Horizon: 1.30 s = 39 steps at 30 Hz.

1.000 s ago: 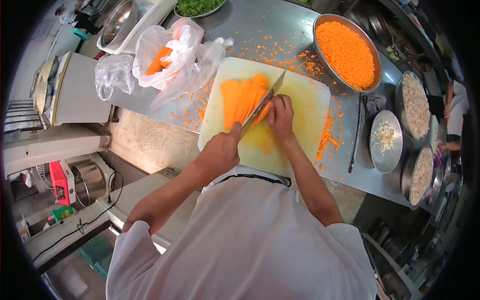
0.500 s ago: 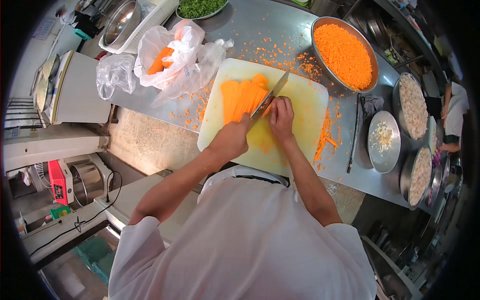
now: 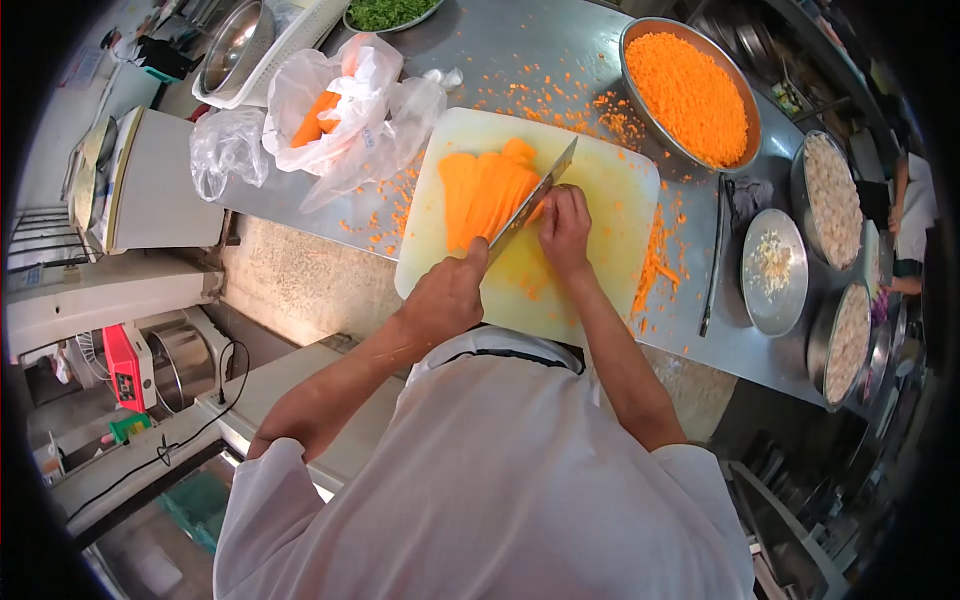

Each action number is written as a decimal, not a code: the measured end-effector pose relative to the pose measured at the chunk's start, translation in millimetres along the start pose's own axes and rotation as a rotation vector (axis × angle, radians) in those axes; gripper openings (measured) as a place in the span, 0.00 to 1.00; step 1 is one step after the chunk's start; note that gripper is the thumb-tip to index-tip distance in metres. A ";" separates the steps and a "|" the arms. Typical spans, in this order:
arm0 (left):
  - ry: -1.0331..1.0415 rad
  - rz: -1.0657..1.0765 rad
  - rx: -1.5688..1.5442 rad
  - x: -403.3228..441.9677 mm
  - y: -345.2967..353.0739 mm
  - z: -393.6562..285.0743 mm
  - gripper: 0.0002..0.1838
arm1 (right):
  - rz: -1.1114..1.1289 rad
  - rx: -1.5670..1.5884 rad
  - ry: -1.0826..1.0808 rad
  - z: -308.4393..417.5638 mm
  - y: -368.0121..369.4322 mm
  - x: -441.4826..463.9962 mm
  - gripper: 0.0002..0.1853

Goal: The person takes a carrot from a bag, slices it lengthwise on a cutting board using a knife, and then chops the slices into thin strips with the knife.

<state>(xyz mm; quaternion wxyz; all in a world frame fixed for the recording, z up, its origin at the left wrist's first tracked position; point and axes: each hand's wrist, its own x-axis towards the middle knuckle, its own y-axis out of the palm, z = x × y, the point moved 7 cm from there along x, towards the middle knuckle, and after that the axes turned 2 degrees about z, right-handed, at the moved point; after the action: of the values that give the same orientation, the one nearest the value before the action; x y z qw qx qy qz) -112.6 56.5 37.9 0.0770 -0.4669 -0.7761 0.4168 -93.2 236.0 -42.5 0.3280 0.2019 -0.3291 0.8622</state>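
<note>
My left hand [image 3: 443, 295] is closed round the handle of a kitchen knife [image 3: 535, 203]. The blade slants up and to the right along the edge of a fan of thin carrot slices [image 3: 486, 196]. My right hand [image 3: 565, 229] sits just right of the blade, fingers curled down on the uncut end of the carrot, which they mostly hide. Under both lies a white cutting board [image 3: 615, 240], stained yellow and orange.
A bowl of chopped carrot [image 3: 690, 100] stands at the back right. Carrot bits litter the metal table [image 3: 500, 45]. A plastic bag [image 3: 345, 110] with whole carrots lies left of the board. Bowls of pale diced food [image 3: 830, 200] line the right, near another person [image 3: 912, 205].
My left hand and the knife handle have shifted slightly down and left. My right hand stays beside the blade. The whole view has tilted a little.
</note>
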 end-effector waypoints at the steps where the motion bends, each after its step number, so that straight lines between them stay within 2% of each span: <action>1: 0.022 -0.029 0.031 0.0 -1.2 -1.3 0.17 | 0.006 0.009 0.022 -1.7 0.7 -0.3 0.02; 7: -0.052 0.020 0.061 16.1 19.7 11.0 0.16 | 0.007 -0.002 0.032 -2.1 0.4 -0.3 0.01; 13: -0.039 -0.005 0.054 44.6 33.0 26.3 0.15 | -0.009 0.021 0.009 1.0 -1.0 3.6 0.01; 17: -0.021 0.037 -0.109 27.7 -1.3 27.3 0.14 | 0.062 0.056 -0.012 2.2 1.4 8.3 0.03; 19: -0.068 -0.117 -0.100 4.5 -27.4 33.4 0.15 | 0.145 -0.057 -0.025 5.9 3.1 11.8 0.04; 20: -0.071 -0.126 -0.108 -6.4 -38.0 33.0 0.15 | 0.154 -0.056 -0.034 6.8 2.2 14.9 0.04; 22: -0.230 -0.247 -0.285 -29.7 -60.9 46.5 0.13 | 0.169 -0.113 -0.009 7.2 0.8 21.5 0.11; 23: -0.233 -0.257 -0.293 -37.2 -64.1 52.6 0.13 | 0.178 -0.113 -0.019 9.3 4.4 28.9 0.11; 25: -0.238 -0.398 -0.370 -55.0 -76.5 66.9 0.13 | 0.172 -0.082 -0.103 17.8 16.1 50.5 0.20; 26: -0.241 -0.406 -0.376 -61.7 -78.5 74.2 0.13 | 0.179 -0.082 -0.111 13.1 24.9 56.8 0.20; 28: -0.272 -0.362 -0.380 -72.3 -78.1 88.1 0.13 | 0.480 -0.132 0.059 -16.4 59.0 56.4 0.28; 30: -0.239 -0.369 -0.276 -84.5 -88.5 93.5 0.13 | 0.524 -0.152 -0.001 -17.7 64.1 55.5 0.28; 32: 0.068 -0.224 -0.032 -88.0 -91.2 86.1 0.12 | 0.568 -0.174 -0.067 -16.5 64.0 60.5 0.28; 33: 0.064 -0.233 -0.040 -87.8 -94.2 94.3 0.12 | 0.667 -0.048 0.085 -23.9 63.3 59.3 0.28; 34: 0.161 -0.099 0.011 -82.1 -88.2 97.0 0.11 | 0.759 0.077 0.239 -32.9 64.6 56.6 0.29; 35: 0.259 0.035 0.066 -76.0 -81.2 99.5 0.10 | 0.764 0.073 0.231 -35.9 64.3 59.0 0.29; 36: 0.260 0.026 0.065 -66.3 -81.3 108.6 0.10 | 0.739 0.233 0.311 -45.0 66.0 59.3 0.28; 37: 0.318 0.106 0.153 -54.5 -72.6 114.0 0.08 | 0.708 0.394 0.391 -47.2 66.6 61.5 0.28; 39: 0.386 0.182 0.250 -24.5 -69.7 125.7 0.07 | 0.756 0.360 0.413 -46.8 63.5 64.3 0.29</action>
<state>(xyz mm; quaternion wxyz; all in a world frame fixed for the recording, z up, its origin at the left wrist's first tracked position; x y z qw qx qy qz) -209.1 -50.1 14.1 0.2431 -0.5929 -0.6442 0.4177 -188.9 260.5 -66.7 0.0089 -0.0543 -0.1526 0.9868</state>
